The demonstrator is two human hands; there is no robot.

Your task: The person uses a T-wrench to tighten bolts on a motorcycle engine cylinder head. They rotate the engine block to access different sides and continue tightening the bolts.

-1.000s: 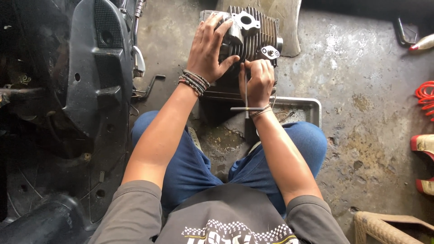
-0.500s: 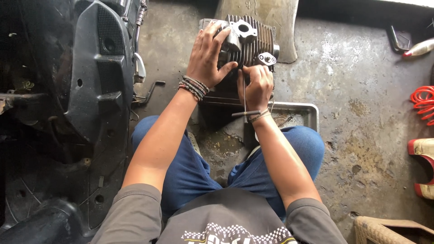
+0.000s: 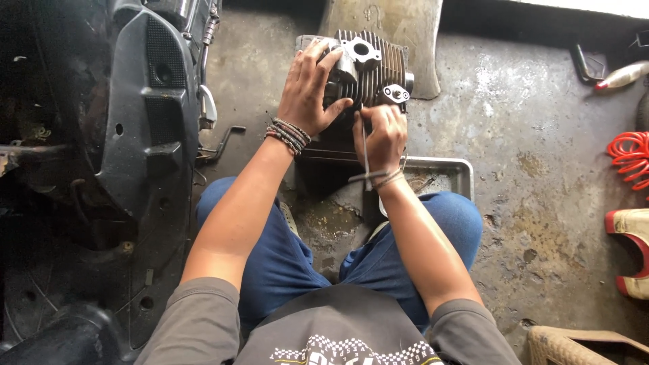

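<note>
Looking down past your knees, you have the finned engine cylinder (image 3: 368,71) standing on the concrete floor (image 3: 527,135) straight ahead of you, at the far end of both forearms and just beyond the metal tray (image 3: 446,169) that lies between your legs. Your left hand (image 3: 309,91) is spread over the near-left side of the cylinder, fingers splayed across the fins and palm pressed on, steadying it rather than gripping it closed. Your right hand (image 3: 382,132) sits just below the cylinder's near-right corner, fingers curled shut around a thin metal rod tool (image 3: 365,152). That tool's long axis runs nearly straight along your line of sight: its tip points up at the small flange on the cylinder's near face, its cross handle lies by your wrist. So the right hand is the one nearer to you, the left further forward. A dark scooter body panel (image 3: 145,101) stands well off to your left, apart from both hands.
</note>
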